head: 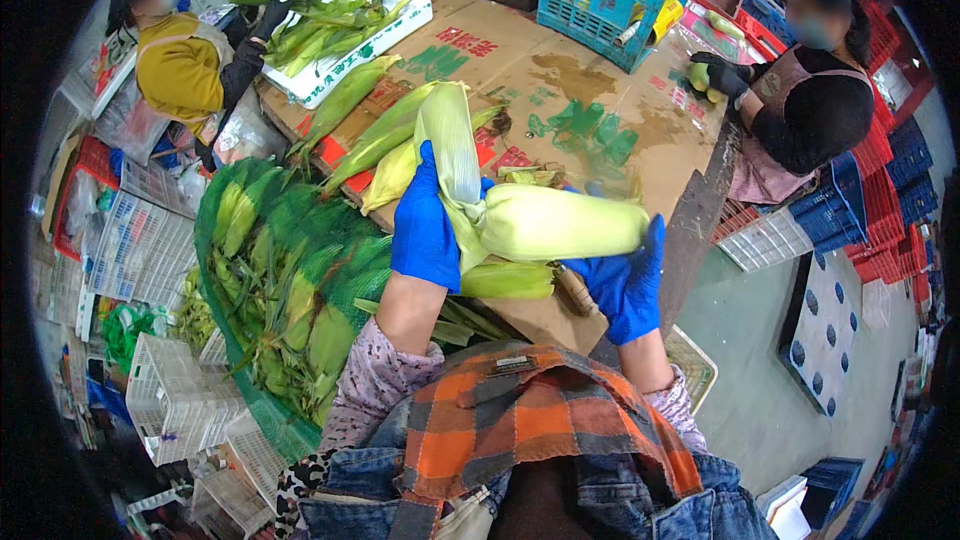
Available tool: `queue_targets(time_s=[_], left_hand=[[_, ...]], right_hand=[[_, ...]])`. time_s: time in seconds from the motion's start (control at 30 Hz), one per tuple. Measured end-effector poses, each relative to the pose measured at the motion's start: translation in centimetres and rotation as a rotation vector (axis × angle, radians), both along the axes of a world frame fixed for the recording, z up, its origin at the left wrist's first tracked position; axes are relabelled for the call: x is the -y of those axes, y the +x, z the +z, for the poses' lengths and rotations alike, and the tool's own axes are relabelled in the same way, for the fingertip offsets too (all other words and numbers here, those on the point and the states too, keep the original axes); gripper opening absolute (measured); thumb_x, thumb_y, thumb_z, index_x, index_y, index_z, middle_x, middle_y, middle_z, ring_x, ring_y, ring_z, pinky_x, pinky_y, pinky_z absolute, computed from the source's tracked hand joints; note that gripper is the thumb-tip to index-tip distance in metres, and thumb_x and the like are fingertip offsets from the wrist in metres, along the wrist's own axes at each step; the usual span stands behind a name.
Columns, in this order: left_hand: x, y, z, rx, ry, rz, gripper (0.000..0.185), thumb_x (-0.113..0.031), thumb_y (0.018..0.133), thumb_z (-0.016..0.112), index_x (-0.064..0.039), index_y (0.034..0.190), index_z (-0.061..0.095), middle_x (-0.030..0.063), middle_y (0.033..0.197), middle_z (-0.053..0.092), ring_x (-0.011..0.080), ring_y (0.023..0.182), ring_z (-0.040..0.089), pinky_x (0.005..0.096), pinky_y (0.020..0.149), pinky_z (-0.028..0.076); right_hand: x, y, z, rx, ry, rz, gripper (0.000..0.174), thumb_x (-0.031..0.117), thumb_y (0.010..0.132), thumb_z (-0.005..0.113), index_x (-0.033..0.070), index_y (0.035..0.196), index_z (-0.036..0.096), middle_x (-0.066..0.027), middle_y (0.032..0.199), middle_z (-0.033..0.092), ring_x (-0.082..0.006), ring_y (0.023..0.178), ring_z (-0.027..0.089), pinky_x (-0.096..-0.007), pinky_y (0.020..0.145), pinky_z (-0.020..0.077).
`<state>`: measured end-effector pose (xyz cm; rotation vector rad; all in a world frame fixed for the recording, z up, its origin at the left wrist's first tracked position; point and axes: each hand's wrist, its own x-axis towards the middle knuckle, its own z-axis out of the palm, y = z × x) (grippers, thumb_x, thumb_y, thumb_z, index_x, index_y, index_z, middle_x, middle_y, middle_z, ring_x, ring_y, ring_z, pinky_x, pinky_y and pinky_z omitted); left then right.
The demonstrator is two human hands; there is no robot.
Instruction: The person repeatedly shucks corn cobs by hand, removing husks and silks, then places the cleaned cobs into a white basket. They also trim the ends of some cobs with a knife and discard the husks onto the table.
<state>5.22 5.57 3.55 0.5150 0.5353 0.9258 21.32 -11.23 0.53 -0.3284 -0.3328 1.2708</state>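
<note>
An ear of corn [566, 223], wrapped in pale green inner husk, lies crosswise between my two blue-gloved hands. My left hand [427, 232] grips a loose husk leaf [450, 135] that is folded back from the ear's left end and points up. Around the ear's right end my right hand [626, 285] is closed, with the thumb at its tip. Beneath the ear, a cut green husk piece [506, 280] rests on the cardboard. A wooden handle [576, 289] shows beside my right hand; the rest of that tool is hidden.
Unhusked corn ears [382, 127] lie on the cardboard-covered table [510, 60]. A green mesh sack [300, 277] of corn stands at left. Husks fill a white foam box [352, 60]. A blue crate [615, 0] stands at the back. Co-workers stand left [180, 67] and right [810, 105].
</note>
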Motion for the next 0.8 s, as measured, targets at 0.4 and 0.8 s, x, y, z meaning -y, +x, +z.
queue_targets(time_s=[0.4,0.8], left_hand=[[0.8,-1.5,1.6,0.426,0.012,-0.333,0.037,-0.033,0.101,0.041,-0.013,0.07,0.042,-0.0024,0.057,0.03,0.0101,0.049,0.029,0.026,0.05,0.025],[-6.8,1.6,1.1,-0.02,0.208,0.067,0.051,-0.038,0.095,0.058,-0.003,0.132,0.052,0.0112,0.124,0.061,0.0227,0.11,0.059,0.0343,0.089,0.047]], right_hand=[[3.8,-2.0,1.8,0.949,-0.286,0.477,0.086,0.019,0.075,0.082,0.001,0.145,0.036,-0.0125,0.141,0.049,-0.0217,0.131,0.043,-0.0363,0.11,0.034],[0.2,-6.6,-0.7,0.885,-0.342,-0.029,0.082,0.017,0.076,0.081,0.001,0.144,0.037,-0.0101,0.133,0.054,-0.0187,0.121,0.052,-0.0339,0.104,0.0405]])
